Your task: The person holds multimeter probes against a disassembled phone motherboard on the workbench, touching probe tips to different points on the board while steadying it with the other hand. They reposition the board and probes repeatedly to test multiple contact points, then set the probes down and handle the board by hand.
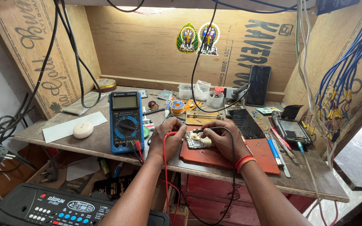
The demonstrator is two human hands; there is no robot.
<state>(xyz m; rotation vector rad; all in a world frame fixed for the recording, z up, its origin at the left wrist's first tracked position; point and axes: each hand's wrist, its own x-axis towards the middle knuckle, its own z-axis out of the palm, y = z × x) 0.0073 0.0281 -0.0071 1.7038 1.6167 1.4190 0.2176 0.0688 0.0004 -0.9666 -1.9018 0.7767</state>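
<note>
Bottom left of frame, nearest: black keyboard-style device [51, 207] with blue and white buttons, hard plastic, partly cut off. Centre frame, both hands over a small exposed circuit board [198, 141], flat, metallic, dense with tiny parts, lying on a red-brown rubbery mat [227, 157] on the bench [311, 180]. Left hand [167, 140], grip pinched closed on the red probe [171, 133], thin red lead [164, 167] dropping off the bench edge. Right hand [223, 140], grip pinched closed on the black probe [197, 130], black lead [232, 167] looping down; orange thread band at the wrist. Risk, as a judgement: tips sit close together on crowded contacts, so a slip could bridge two pads and short them; hanging leads could snag and drag a tip or the light board, which looks unclamped. Left of the hands, blue-cased multimeter [125, 121], boxy, grey screen, round dial, leads plugged at the bottom. Further left a white oval puck [82, 129], smooth. Right, a dark glossy phone screen [246, 124] and an opened phone body [290, 129]. Far centre, solder spool [177, 106], small plastic tubs [214, 99], a black phone [258, 85] leaning on rough plywood wall. Bench surface worn, dusty, scratched.
</note>
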